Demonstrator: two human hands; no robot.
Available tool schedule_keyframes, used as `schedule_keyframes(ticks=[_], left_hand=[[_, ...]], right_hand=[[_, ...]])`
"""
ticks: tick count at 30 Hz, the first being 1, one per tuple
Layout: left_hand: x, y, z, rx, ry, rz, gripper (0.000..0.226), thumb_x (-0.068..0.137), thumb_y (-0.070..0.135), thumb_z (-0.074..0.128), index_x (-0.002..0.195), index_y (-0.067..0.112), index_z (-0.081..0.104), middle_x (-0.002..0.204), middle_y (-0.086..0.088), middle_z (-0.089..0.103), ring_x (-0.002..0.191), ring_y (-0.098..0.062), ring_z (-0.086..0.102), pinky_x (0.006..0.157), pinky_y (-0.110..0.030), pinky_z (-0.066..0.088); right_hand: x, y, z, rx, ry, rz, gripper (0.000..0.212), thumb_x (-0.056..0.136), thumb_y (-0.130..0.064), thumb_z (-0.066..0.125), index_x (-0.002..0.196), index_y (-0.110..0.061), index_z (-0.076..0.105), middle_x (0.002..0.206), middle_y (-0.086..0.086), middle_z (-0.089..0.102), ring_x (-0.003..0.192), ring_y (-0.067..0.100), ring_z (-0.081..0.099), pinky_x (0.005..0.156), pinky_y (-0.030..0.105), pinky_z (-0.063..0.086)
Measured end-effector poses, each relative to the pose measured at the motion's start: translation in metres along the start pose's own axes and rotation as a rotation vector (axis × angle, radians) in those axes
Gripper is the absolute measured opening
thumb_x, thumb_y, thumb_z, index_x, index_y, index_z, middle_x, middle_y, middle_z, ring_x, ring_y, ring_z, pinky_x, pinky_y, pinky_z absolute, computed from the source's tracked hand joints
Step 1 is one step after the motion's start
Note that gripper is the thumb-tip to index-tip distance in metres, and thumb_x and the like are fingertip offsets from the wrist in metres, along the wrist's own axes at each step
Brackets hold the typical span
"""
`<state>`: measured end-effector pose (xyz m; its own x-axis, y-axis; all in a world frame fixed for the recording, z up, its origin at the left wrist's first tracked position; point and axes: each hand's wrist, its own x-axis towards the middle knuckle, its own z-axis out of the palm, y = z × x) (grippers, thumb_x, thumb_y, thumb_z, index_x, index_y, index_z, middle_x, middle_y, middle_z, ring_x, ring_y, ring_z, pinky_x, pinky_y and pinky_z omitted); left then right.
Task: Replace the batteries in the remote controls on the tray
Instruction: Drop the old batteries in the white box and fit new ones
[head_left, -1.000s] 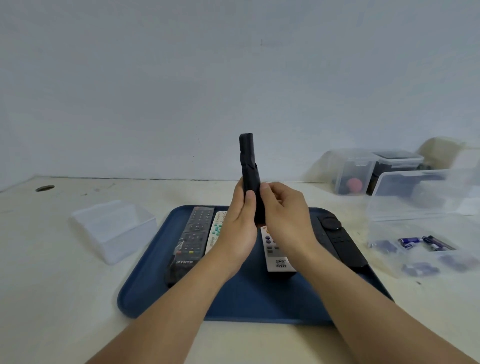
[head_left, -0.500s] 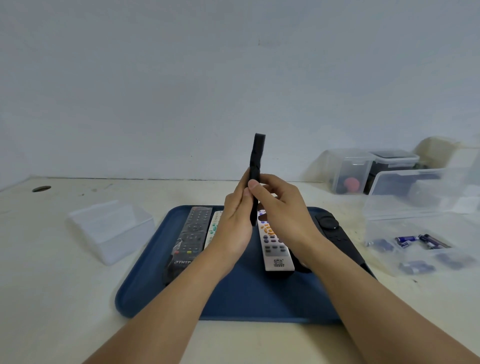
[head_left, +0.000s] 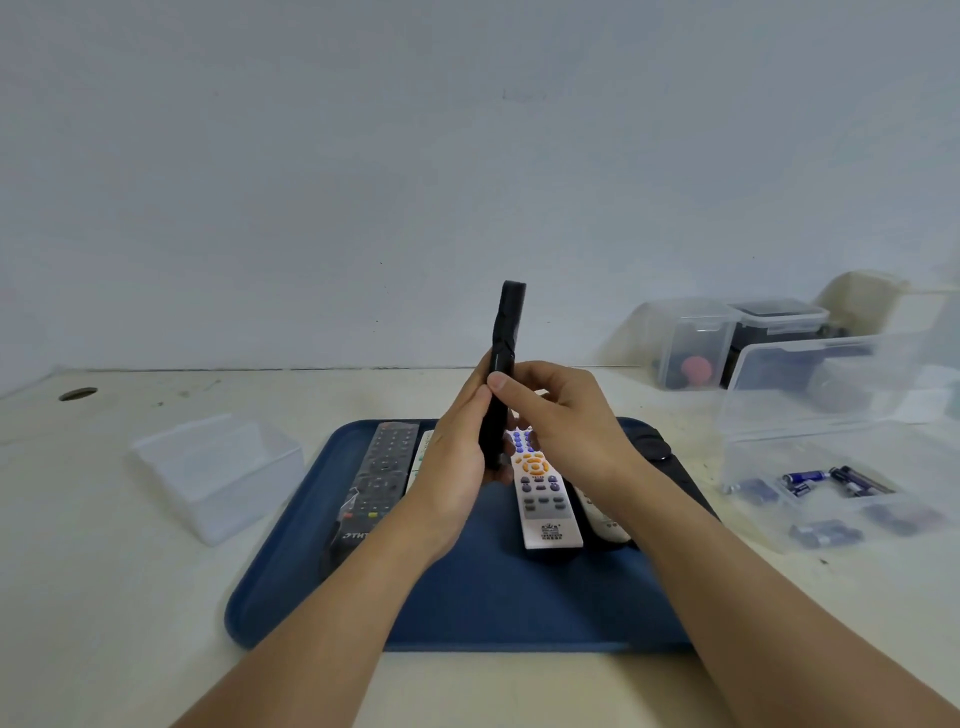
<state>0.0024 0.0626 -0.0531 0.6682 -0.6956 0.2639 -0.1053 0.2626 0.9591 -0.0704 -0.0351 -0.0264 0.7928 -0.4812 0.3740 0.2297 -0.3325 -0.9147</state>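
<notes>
A slim black remote (head_left: 503, 364) stands nearly upright at the middle of the scene, lifted above the blue tray (head_left: 467, 597), edge-on to the camera so that its battery cover cannot be made out. The left hand (head_left: 457, 462) wraps its lower half from the nine o'clock side, and the right hand (head_left: 558, 415) meets it from three o'clock, thumb laid across the near edge and fingers curled behind; both hands grip the remote, pressed close against each other. By my judgement this is the cover-opening step, and the risk lies there: with the thumb pushing on a narrow edge, the cover could give suddenly and fly off, or the remote could twist out of the grip and drop onto the remotes below. Directly under the hands, toward six o'clock, a white remote with orange and purple buttons (head_left: 543, 493) lies flat on the tray; at eight o'clock lies a dark remote in a clear wrap (head_left: 376, 478), with a pale remote just beside it, mostly hidden. At four o'clock a black remote (head_left: 670, 462) sits along the tray's right edge. Farther out at three o'clock an open clear box (head_left: 831, 493) holds loose batteries (head_left: 805, 478), and at nine o'clock stands an empty-looking clear container (head_left: 218, 467).
</notes>
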Motion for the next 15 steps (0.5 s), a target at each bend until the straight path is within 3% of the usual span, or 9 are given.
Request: schedule_keyframes(ticks=[5,9,11,15], left_hand=[[-0.0017,0.0039,-0.0004,0.069,0.006,0.012,0.038,0.110,0.035,0.033,0.136,0.035,0.060,0.078,0.018,0.066,0.064,-0.003,0.058,0.059,-0.028,0.045],[-0.0050,0.0035,-0.0007,0.084,-0.003,0.046,0.036,0.110,0.035,0.035,0.137,0.042,0.058,0.080,0.005,0.062,0.066,-0.015,0.052,0.054,-0.032,0.038],[-0.0071,0.0022,0.0002,0.164,-0.002,0.080,0.038,0.111,0.035,0.031,0.141,0.040,0.053,0.082,-0.002,0.062,0.066,-0.021,0.054,0.052,-0.034,0.042],[-0.0094,0.0020,-0.0003,0.233,0.001,0.072,0.040,0.111,0.039,0.026,0.134,0.029,0.057,0.102,-0.003,0.071,0.082,-0.017,0.069,0.060,-0.032,0.056]], right_hand=[[-0.0001,-0.0017,-0.0002,-0.049,-0.003,0.004,0.024,0.100,-0.031,0.058,0.090,-0.012,0.072,0.069,-0.004,0.062,0.061,0.009,0.056,0.057,0.024,0.044],[0.0000,-0.0060,-0.0033,-0.004,-0.036,0.019,0.028,0.100,-0.027,0.057,0.082,-0.007,0.066,0.063,-0.002,0.059,0.060,0.011,0.055,0.058,0.025,0.043],[-0.0014,-0.0063,-0.0044,0.002,-0.055,0.019,0.031,0.101,-0.025,0.056,0.081,-0.003,0.064,0.059,-0.003,0.059,0.057,0.014,0.055,0.053,0.021,0.043],[-0.0010,-0.0029,-0.0057,0.004,-0.051,0.001,0.044,0.097,-0.032,0.063,0.084,0.011,0.062,0.061,0.011,0.058,0.055,0.026,0.051,0.052,0.033,0.043]])
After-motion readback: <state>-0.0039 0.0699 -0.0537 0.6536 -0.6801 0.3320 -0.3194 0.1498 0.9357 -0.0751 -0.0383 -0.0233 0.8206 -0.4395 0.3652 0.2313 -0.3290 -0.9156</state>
